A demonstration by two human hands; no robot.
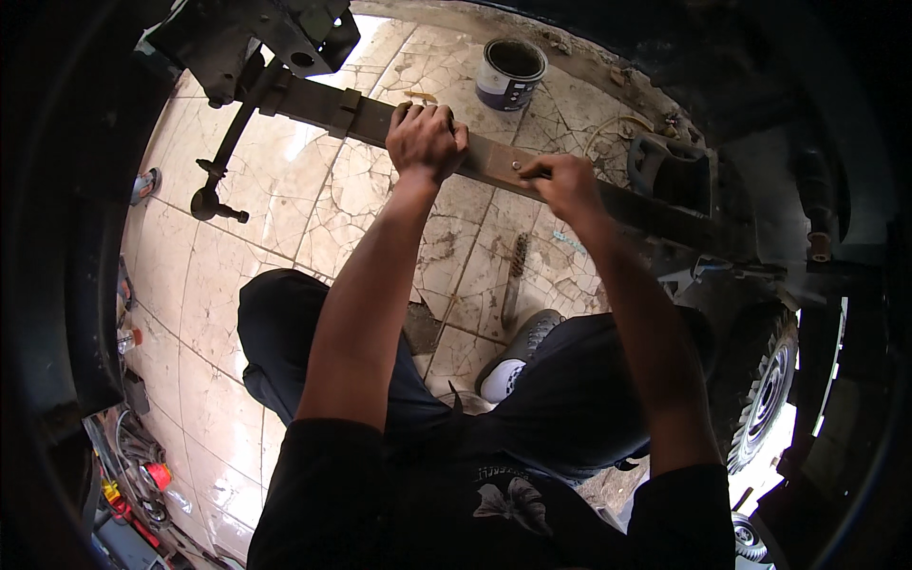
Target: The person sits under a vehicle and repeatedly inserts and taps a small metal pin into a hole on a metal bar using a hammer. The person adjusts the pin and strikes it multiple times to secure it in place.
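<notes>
A long flat metal bar, like a vehicle leaf spring (pixel 492 161), runs across in front of me from upper left to lower right. My left hand (pixel 425 141) is wrapped over it near the middle, knuckles up. Farther right, my right hand (pixel 562 185) is closed against the bar, its fingertips beside a small round bolt head (pixel 516 165). Whatever those right fingers grip, if anything, is hidden. A metal clip (pixel 345 112) goes round the bar left of my left hand. On the tiles below lies a wire brush (pixel 517 258).
Beyond the bar stands an open paint can (pixel 489 93). A rod with a ball-joint end (pixel 204 201) hangs at left, under a dark bracket (pixel 285 38). A wheel (pixel 765 389) is at right. Tools and cables (pixel 133 484) lie at lower left. The floor tiles are cracked.
</notes>
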